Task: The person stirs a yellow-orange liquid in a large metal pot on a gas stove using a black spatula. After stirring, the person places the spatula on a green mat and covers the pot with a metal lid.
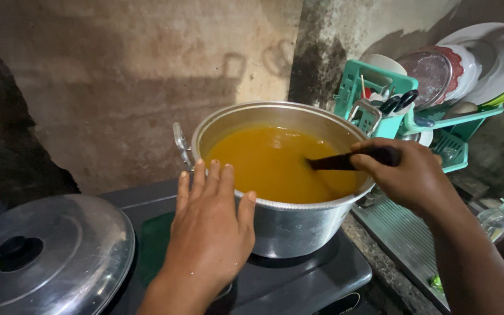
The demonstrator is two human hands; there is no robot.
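While the pot [287,221] of orange liquid [272,163] sits on the black stove [298,280], right hand [412,175] grips a dark utensil handle [351,158], fingers curled round it; left hand [208,230] rests, fingers close together, at the rim. Risk: brim-high liquid could slop over, scalding the left hand. Lid [48,256] nearby left, dish rack [427,116] crowds the right

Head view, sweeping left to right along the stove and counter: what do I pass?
Metal lid → left hand → pot of orange liquid → right hand gripping a dark utensil handle → teal dish rack
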